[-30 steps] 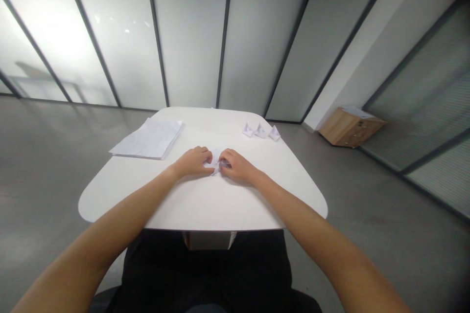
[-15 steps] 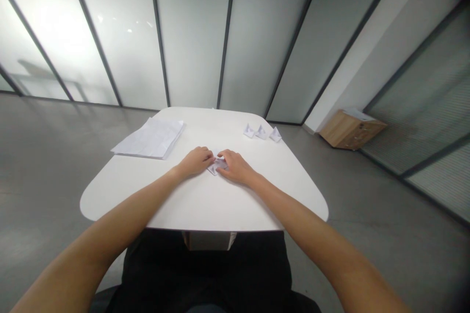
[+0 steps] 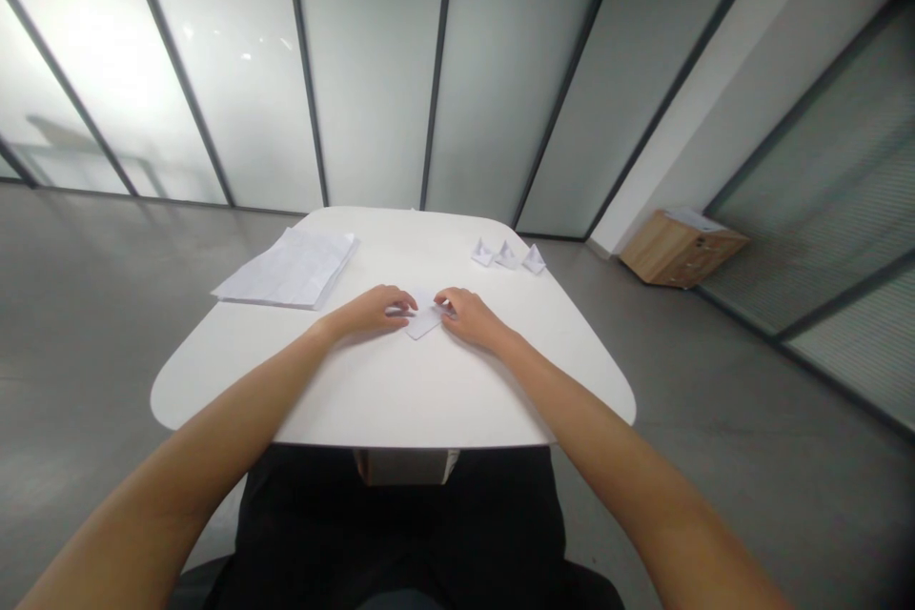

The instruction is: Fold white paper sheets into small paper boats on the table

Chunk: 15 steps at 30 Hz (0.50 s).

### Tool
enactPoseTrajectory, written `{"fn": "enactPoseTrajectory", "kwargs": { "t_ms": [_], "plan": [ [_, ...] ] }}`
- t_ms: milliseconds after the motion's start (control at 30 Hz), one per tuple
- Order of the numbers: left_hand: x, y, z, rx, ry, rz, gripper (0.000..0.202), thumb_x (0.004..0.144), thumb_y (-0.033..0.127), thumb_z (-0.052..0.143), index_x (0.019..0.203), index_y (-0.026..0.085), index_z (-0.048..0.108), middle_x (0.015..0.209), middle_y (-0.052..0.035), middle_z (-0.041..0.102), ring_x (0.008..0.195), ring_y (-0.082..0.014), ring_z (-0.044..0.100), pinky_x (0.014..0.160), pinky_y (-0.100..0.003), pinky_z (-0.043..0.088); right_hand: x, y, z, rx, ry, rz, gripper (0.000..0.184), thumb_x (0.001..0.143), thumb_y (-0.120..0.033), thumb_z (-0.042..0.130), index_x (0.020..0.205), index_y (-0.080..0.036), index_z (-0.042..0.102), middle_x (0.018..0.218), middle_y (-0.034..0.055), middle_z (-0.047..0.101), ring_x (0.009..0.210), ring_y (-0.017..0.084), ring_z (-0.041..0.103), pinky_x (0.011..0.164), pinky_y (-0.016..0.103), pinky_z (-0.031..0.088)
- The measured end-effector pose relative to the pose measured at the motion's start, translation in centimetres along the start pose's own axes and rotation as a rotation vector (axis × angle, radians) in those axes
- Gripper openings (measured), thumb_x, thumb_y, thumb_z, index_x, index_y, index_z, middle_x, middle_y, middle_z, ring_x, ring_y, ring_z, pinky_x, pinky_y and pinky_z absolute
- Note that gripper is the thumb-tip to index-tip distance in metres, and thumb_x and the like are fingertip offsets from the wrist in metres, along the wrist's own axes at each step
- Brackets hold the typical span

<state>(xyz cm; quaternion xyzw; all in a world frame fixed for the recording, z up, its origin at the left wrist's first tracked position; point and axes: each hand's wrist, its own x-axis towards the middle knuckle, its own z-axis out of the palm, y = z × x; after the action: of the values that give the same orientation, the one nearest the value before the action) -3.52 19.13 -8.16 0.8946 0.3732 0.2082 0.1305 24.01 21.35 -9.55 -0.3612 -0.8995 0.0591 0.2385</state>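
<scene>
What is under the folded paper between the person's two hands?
The folded paper lies on the white table; the surface directly beneath it is covered and cannot be seen.

Nothing readable on this table, folks! The stack of paper sheets out past the left hand shows only faint markings, far too small to make out. The folded paper just beside the right hand offers no legible print, and neither do the three paper boats beyond that hand. Way off to the right of it, the sheet atop the wooden cabinet is too small to tell.
</scene>
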Motion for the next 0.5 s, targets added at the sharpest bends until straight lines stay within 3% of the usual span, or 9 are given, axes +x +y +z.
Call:
{"fn": "enactPoseTrajectory", "kwargs": {
  "t_ms": [200, 367, 500],
  "plan": [
    [-0.2, 0.2, -0.7, -0.071, -0.058, 0.071, 0.022, 0.096, 0.039, 0.062, 0.104, 0.028, 0.079, 0.112, -0.0044, 0.073, 0.105, -0.0186, 0.066, 0.101, -0.030, 0.044, -0.3, 0.3, -0.3, -0.003, -0.024, -0.086, 0.020, 0.089, -0.015, 0.063, 0.106, -0.022, 0.072, 0.110, 0.0068, 0.072, 0.101, 0.022, 0.063, 0.095, 0.038, 0.046],
    [-0.4, 0.0, -0.9, -0.089, -0.097, 0.078, 0.038, 0.087, 0.052, 0.073, 0.115, 0.027, 0.077, 0.119, -0.0075, 0.071, 0.111, -0.0217, 0.064, 0.102, -0.031, 0.044, -0.5, -0.3, -0.8, 0.000, -0.089, -0.177, 0.026, 0.090, -0.032, 0.071, 0.115, -0.025, 0.073, 0.119, 0.0071, 0.070, 0.110, 0.025, 0.061, 0.100, 0.042, 0.043],
    [-0.3, 0.0, -0.7, -0.041, -0.067, 0.073, 0.042, 0.093, 0.055, 0.063, 0.122, 0.027, 0.074, 0.118, -0.0079, 0.072, 0.110, -0.0225, 0.064, 0.101, -0.032, 0.044, -0.5, -0.6, -1.1, -0.003, -0.101, -0.190, 0.030, 0.089, -0.035, 0.072, 0.118, -0.025, 0.072, 0.121, 0.0080, 0.070, 0.111, 0.025, 0.061, 0.101, 0.042, 0.042]
  ]
}}
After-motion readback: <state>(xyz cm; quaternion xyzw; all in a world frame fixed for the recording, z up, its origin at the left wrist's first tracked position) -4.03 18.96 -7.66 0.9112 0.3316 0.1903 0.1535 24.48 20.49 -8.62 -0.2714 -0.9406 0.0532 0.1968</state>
